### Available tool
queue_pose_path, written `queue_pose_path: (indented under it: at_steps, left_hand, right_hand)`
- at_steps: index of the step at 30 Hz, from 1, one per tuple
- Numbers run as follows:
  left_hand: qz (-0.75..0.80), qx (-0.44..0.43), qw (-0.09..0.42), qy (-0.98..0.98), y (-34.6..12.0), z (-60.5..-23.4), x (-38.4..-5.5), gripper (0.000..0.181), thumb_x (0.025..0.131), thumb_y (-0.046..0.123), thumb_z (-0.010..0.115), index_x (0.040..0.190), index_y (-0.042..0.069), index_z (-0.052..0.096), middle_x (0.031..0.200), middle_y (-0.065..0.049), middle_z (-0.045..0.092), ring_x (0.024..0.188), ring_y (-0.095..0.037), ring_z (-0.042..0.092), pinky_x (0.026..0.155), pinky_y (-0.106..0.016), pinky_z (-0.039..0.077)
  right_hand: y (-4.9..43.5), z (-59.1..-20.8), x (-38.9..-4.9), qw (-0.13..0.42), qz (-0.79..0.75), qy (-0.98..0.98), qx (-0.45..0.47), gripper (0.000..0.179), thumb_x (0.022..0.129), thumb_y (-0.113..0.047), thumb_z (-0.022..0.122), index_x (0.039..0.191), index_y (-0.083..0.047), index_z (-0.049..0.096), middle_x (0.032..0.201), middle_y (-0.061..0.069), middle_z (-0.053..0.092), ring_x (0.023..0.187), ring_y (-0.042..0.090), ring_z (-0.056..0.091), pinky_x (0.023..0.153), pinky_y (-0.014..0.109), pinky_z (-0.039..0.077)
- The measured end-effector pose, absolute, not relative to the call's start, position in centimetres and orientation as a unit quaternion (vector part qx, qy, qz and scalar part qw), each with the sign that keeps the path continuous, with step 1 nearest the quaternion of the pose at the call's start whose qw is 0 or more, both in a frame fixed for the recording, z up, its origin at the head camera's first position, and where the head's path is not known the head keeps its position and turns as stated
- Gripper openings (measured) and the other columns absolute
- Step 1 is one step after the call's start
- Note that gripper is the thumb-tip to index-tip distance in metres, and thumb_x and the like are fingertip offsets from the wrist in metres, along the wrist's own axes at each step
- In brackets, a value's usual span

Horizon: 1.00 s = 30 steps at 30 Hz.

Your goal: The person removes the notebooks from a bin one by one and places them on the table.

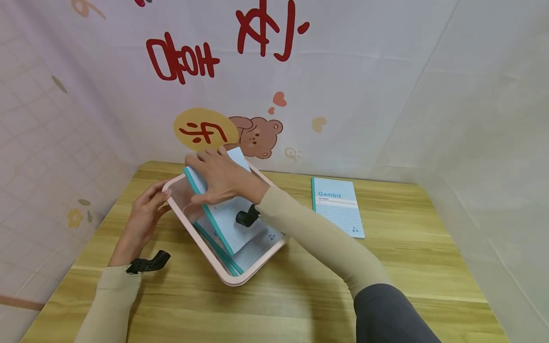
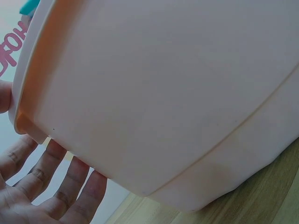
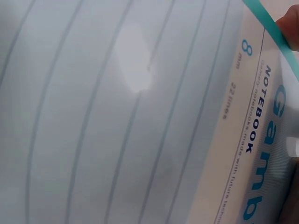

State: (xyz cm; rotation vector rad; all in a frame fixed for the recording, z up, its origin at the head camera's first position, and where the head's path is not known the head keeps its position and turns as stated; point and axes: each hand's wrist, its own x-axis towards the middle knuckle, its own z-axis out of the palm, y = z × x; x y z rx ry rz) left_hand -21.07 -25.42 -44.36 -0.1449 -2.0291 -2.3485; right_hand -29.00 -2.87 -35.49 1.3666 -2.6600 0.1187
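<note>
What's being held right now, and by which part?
The right hand grips a notebook by its upper, title end. The left hand holds the pink bin by the rim at its far left corner.

One left hand (image 1: 143, 214), bare; left forearm sleeve (image 1: 112, 300), pale beige, plain, long, ending at the wrist; left wrist mount (image 1: 146, 265), black, angular, bent in profile, its flatter section marked with small holes, its far end thicker and blunt, a pale detail at the base too small to make out. One right hand (image 1: 216, 176), bare; right forearm sleeve (image 1: 317, 240), matching beige, plain, close-fitting; right wrist mount (image 1: 247, 217), black, compact, bent; upper sleeve (image 1: 386, 312), right arm, dark grey, plain, meeting the beige in a curved edge.
</note>
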Motion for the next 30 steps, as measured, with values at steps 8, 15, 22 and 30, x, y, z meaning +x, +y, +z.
queue_pose_path:
  at_steps: [8,15,22,30]
  left_hand:
    - [-0.764,-0.049,0.02,-0.643,-25.5,-44.5,-21.1,0.03,0.106,0.017,0.058,0.135,0.012,0.06,0.122,0.007,0.06,0.109,-0.006,0.062,0.087,-0.018,0.054]
    - [-0.765,-0.054,0.018,-0.641,-25.5,-44.4,-21.2,0.03,0.106,0.016,0.057,0.135,0.012,0.06,0.123,0.007,0.06,0.11,-0.005,0.062,0.088,-0.018,0.054]
    - [-0.776,-0.06,0.018,-0.628,-25.5,-44.4,-21.2,0.029,0.105,0.014,0.057,0.133,0.011,0.061,0.121,0.006,0.062,0.108,-0.006,0.063,0.087,-0.019,0.055]
    - [-0.771,-0.059,0.016,-0.634,-25.5,-44.5,-21.2,0.029,0.105,0.015,0.058,0.134,0.012,0.06,0.122,0.006,0.061,0.109,-0.006,0.063,0.087,-0.018,0.054]
  right_hand:
    - [-2.4,-32.5,-28.8,0.081,0.046,-0.894,0.439,0.067,0.082,-0.065,0.06,0.135,-0.027,0.045,0.118,-0.005,0.056,0.11,0.015,0.046,0.092,0.037,0.032]
    - [-1.5,-29.7,-28.9,0.088,0.052,-0.899,0.427,0.074,0.083,-0.064,0.062,0.142,-0.024,0.042,0.128,-0.003,0.056,0.12,0.016,0.047,0.098,0.039,0.033]
    - [-0.1,-27.4,-29.0,0.095,0.064,-0.902,0.416,0.077,0.083,-0.065,0.059,0.145,-0.023,0.041,0.13,-0.004,0.057,0.12,0.015,0.047,0.098,0.037,0.033]
    - [2.3,-26.1,-29.4,0.112,0.102,-0.904,0.401,0.071,0.081,-0.057,0.06,0.141,-0.021,0.044,0.122,-0.001,0.059,0.114,0.017,0.048,0.094,0.038,0.033]
